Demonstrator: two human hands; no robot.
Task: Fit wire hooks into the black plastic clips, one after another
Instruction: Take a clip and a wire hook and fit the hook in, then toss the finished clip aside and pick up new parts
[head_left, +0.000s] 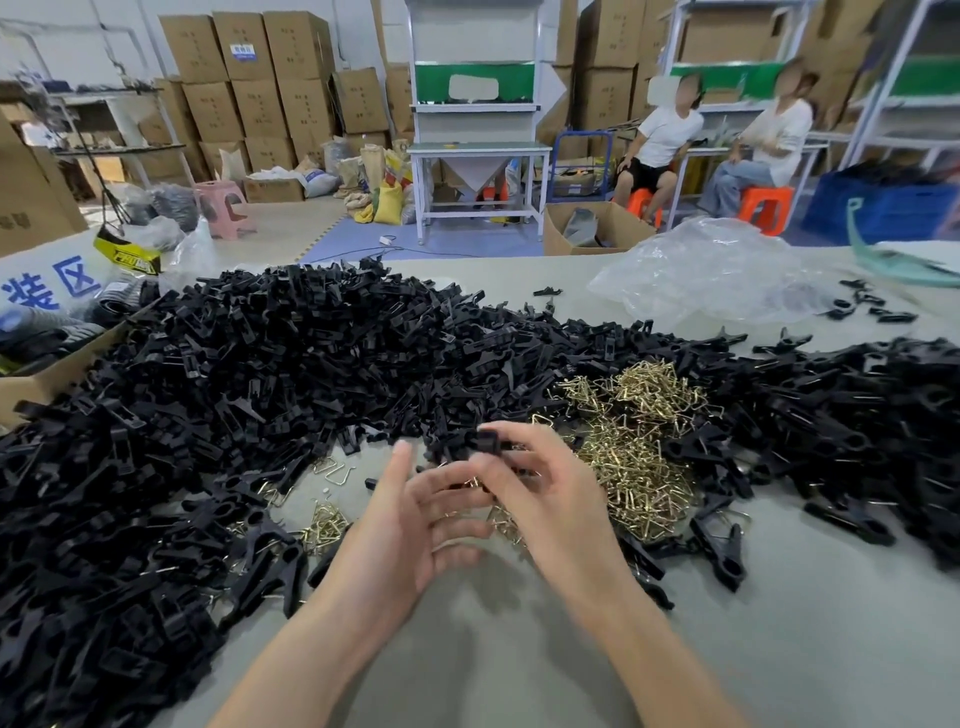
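A huge heap of black plastic clips (260, 374) covers the left and middle of the table. A pile of brass wire hooks (634, 447) lies just right of centre. Above the table's middle, my right hand (550, 499) pinches a black clip (485, 441) between thumb and fingers. My left hand (410, 525) sits just left of it, palm up and fingers spread, their tips close under the clip. Whether a hook is held there is blurred. A second heap of clips (857, 405) lies on the right.
A crumpled clear plastic bag (711, 270) lies at the back right. A cardboard box (47, 374) stands at the table's left edge. Loose hooks (324, 525) are scattered by my left hand. Two people sit on orange stools in the background.
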